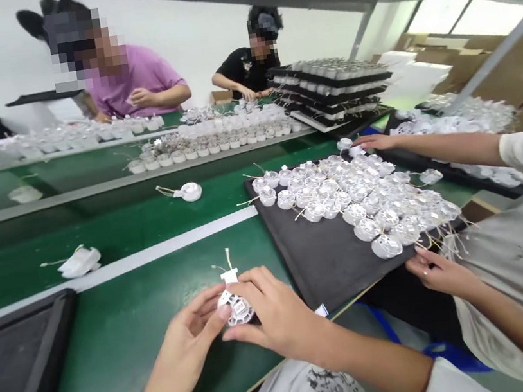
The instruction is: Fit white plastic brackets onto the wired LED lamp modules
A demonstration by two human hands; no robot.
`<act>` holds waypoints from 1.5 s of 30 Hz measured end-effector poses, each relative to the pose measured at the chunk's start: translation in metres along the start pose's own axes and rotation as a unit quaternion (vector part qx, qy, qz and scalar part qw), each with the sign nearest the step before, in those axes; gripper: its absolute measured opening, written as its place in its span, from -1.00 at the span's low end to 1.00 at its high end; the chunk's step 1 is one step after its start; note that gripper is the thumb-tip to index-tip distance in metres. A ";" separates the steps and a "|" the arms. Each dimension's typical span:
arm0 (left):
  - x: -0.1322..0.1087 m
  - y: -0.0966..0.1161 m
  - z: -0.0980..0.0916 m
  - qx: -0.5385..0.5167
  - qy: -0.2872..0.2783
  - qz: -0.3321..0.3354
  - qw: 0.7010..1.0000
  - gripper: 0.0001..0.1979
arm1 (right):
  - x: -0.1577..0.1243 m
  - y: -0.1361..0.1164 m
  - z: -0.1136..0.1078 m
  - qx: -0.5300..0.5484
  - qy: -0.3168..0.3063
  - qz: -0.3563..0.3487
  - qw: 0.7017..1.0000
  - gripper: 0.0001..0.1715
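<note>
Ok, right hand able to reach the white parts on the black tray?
Probably yes: the right hand is beside the black tray, and only bare tray lies before the white parts. But it grips a wired white disc with the left hand, so it must release first.

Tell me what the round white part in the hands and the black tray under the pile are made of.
The round white part looks like moulded plastic: smooth, faintly glossy. The black tray seems matte, perhaps foam or rubber sheet; its dull surface shows no shine, so the look leaves it open.
</note>
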State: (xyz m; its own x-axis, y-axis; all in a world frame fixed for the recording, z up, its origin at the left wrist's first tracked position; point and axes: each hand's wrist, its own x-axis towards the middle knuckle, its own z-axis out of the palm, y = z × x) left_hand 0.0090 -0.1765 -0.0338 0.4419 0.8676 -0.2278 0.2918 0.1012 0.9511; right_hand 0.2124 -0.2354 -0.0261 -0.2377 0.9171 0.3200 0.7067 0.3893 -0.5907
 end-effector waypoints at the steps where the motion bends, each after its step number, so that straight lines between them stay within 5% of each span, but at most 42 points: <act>1: 0.016 0.008 -0.003 0.019 -0.014 0.016 1.000 -0.36 | 0.005 0.006 -0.010 -0.014 -0.002 -0.002 1.000 -0.29; 4: 0.088 0.028 -0.013 0.215 0.084 0.127 0.965 -0.36 | 0.037 0.048 -0.054 -0.129 -0.006 0.040 0.991 -0.37; 7: 0.170 0.038 -0.026 0.455 0.223 0.185 0.842 -0.43 | 0.083 0.104 -0.094 -0.304 0.009 0.160 0.939 -0.32; 9: 0.206 0.039 -0.032 0.529 0.215 0.186 0.799 -0.47 | 0.107 0.133 -0.106 -0.314 -0.029 0.143 0.938 -0.27; 11: 0.217 0.039 -0.032 0.550 0.193 0.188 0.790 -0.49 | 0.118 0.148 -0.105 -0.307 -0.059 0.107 0.944 -0.38; 13: 0.206 0.039 -0.027 0.542 0.219 0.209 0.784 -0.44 | 0.117 0.153 -0.099 -0.308 -0.067 0.087 0.945 -0.51; 16: 0.160 0.040 -0.013 0.498 0.261 0.267 0.783 -0.38 | 0.104 0.155 -0.094 -0.314 -0.066 0.080 0.944 -0.46; 20: 0.082 0.031 0.004 0.425 0.242 0.276 0.828 -0.43 | 0.093 0.146 -0.110 -0.318 -0.049 0.076 0.944 -0.49; 23: 0.026 0.007 0.012 0.385 0.206 0.252 0.864 -0.47 | 0.079 0.111 -0.112 -0.319 0.001 0.074 0.945 -0.50; 25: -0.008 -0.014 0.019 0.364 0.176 0.246 0.881 -0.50 | 0.059 0.077 -0.093 -0.280 0.019 0.061 0.958 -0.50; 29: -0.058 -0.046 0.036 0.368 0.125 0.223 0.894 -0.41 | 0.006 0.014 -0.021 -0.176 -0.065 0.070 0.980 -0.59; 32: -0.067 -0.052 0.042 0.359 0.124 0.195 0.904 -0.28 | -0.021 -0.006 0.015 -0.113 -0.084 0.143 0.980 -0.45; 35: -0.055 -0.048 0.041 0.342 0.118 0.187 0.913 -0.27 | -0.031 -0.003 0.015 0.021 -0.073 0.205 0.976 -0.20; 41: -0.021 -0.035 0.038 0.320 0.041 0.209 0.923 -0.59 | -0.035 0.013 0.001 0.227 -0.019 0.174 0.958 -0.78; 45: -0.014 -0.037 0.031 0.305 0.020 0.190 0.933 -0.58 | -0.033 0.016 0.010 0.235 0.005 0.183 0.954 -0.79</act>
State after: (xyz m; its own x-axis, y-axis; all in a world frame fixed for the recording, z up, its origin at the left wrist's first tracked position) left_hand 0.0188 -0.2076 -0.0723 0.5841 0.8026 0.1212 0.5543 -0.5036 0.6627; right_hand 0.2243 -0.2587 -0.0535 -0.0246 0.9991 0.0335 0.3632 0.0401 -0.9309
